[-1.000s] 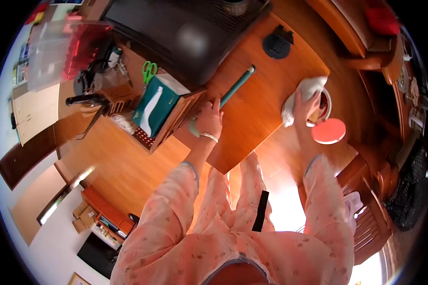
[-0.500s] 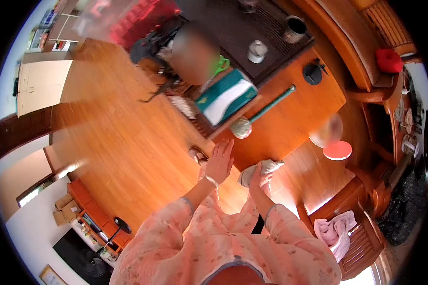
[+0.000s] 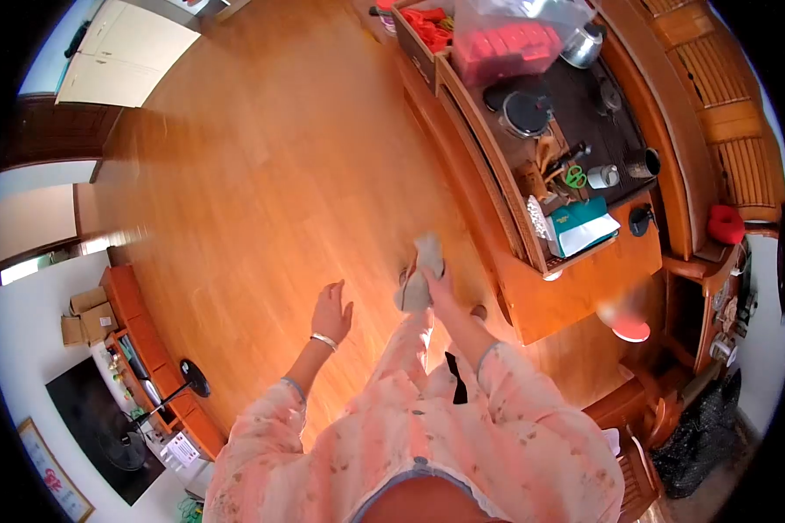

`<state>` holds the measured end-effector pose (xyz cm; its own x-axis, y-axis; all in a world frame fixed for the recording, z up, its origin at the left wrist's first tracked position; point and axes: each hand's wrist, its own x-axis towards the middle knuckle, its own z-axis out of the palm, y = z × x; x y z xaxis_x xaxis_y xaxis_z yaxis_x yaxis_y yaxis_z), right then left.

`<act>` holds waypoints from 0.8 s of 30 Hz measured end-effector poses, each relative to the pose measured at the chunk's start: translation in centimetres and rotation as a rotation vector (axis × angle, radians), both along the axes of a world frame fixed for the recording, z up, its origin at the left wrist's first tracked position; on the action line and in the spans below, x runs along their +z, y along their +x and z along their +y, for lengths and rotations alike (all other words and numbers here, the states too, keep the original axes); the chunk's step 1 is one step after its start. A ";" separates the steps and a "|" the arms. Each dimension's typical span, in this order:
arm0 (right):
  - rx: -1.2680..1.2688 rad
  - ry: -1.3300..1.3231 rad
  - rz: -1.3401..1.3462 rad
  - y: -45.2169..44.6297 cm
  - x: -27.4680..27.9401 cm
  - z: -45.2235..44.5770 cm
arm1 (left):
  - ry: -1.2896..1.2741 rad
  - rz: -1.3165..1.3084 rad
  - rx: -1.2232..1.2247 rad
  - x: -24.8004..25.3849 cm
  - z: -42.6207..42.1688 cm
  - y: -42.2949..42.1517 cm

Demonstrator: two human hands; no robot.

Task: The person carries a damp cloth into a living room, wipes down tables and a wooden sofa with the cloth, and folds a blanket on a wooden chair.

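Observation:
My right hand (image 3: 440, 289) is closed around a greyish cloth (image 3: 428, 253), held in front of my legs above the wooden floor. The cloth hangs bunched, part above and part below the fingers. Off to the left, my left hand (image 3: 330, 312) holds nothing; its thumb stands apart from the fingers, and a pale bracelet circles the wrist. Neither hand touches the wooden table (image 3: 541, 305), which stands to the right of the cloth. Part of a shoe (image 3: 479, 311) shows below the table's near side.
On the table, a dark tray (image 3: 584, 131) carries a teal tissue box (image 3: 582, 225), green scissors (image 3: 575, 177), a glass jar (image 3: 604, 177), a dark cup (image 3: 644, 163) and a kettle (image 3: 583, 45). A TV cabinet (image 3: 153, 357) and standing fan (image 3: 194, 378) are at left. Wooden floor (image 3: 279, 174) stretches ahead.
My view has turned left, so the table sits further right. My left hand has moved away from the right one. The cloth stays in my right hand, now over the floor.

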<state>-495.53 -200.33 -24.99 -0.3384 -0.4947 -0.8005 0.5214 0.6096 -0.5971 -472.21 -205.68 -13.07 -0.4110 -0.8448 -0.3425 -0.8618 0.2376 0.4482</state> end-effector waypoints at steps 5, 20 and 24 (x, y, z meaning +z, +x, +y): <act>0.131 -0.269 0.481 -4.7 1.7 -6.5 | -0.014 0.031 -0.002 0.4 -2.5 1.7; -0.949 0.370 0.046 -11.8 -4.8 -9.4 | -0.189 0.234 -0.174 -7.0 -39.8 -10.5; -0.722 0.665 0.279 -11.4 -5.4 -15.8 | -0.086 0.454 -0.058 -8.5 -52.8 -15.8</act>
<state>-506.95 -216.12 -30.37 -0.5961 0.4174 -0.6859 0.7900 0.4575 -0.4082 -487.99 -258.46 -21.59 -0.5505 -0.8335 -0.0468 -0.5672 0.3323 0.7535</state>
